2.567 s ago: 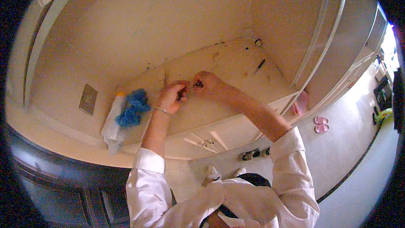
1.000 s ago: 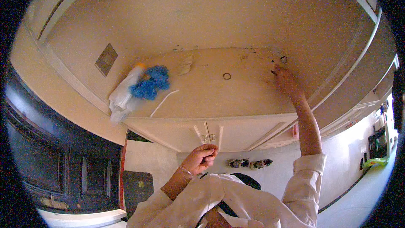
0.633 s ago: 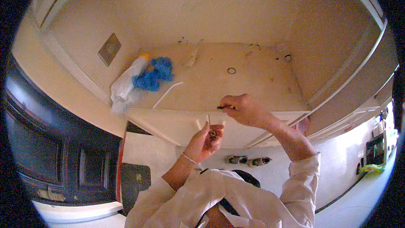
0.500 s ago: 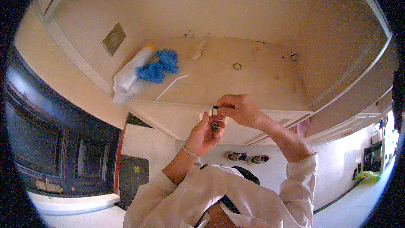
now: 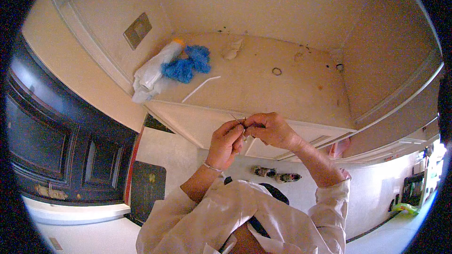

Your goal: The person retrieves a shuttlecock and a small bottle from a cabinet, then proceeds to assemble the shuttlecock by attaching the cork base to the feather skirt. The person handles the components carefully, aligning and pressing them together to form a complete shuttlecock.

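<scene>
My left hand (image 5: 226,145) and my right hand (image 5: 270,129) meet at the fingertips, just in front of the shelf-like compartment's near edge. Both are closed in a pinch. Between them shows a small dark piece, too small to name, with a thin wire-like rod (image 5: 235,117) pointing up and left from the left fingertips. What lies inside the curled left fingers is mostly hidden. Farther in, on the beige surface (image 5: 245,84), lie a thin bent white strip (image 5: 201,88) and a small dark ring (image 5: 277,71).
At the left of the compartment lie a white plastic-wrapped bottle (image 5: 154,70) with an orange cap and crumpled blue plastic (image 5: 188,64). A torn pale scrap (image 5: 232,49) is farther back. A dark panelled door (image 5: 42,146) stands left; shoes (image 5: 277,174) are on the floor below.
My left hand has turned and risen, hiding the small dark round thing seen in its fingers. The right hand's fingertips now meet the left's. The whole view has shifted slightly.
</scene>
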Demonstrator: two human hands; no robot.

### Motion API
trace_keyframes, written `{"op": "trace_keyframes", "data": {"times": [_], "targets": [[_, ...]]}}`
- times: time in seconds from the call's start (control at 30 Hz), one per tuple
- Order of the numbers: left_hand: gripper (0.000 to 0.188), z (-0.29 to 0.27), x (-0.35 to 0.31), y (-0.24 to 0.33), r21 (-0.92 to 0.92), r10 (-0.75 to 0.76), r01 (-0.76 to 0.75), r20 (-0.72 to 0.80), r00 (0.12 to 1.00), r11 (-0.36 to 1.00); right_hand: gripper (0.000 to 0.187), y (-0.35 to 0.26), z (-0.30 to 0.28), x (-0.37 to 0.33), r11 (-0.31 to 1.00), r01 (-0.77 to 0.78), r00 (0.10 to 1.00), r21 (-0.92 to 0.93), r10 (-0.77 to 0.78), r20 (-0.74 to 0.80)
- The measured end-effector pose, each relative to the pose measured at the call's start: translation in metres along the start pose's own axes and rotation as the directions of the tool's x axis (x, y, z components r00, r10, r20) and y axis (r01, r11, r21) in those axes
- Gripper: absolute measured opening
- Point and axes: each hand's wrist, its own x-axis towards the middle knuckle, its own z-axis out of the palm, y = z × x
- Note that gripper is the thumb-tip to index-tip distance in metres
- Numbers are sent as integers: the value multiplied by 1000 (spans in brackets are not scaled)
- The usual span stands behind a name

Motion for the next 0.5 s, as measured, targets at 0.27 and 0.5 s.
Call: {"op": "trace_keyframes", "data": {"times": [0.27, 0.5], "targets": [[14, -14, -7, -5, -107, -26, 27, 16, 1000, 994, 13, 21, -34, 23, 606, 51, 932, -794, -314, -181], [15, -23, -26, -7, -144, -173, 172, 6, 985, 975, 17, 47, -94, 71, 620, -177, 893, -764, -225, -390]]}}
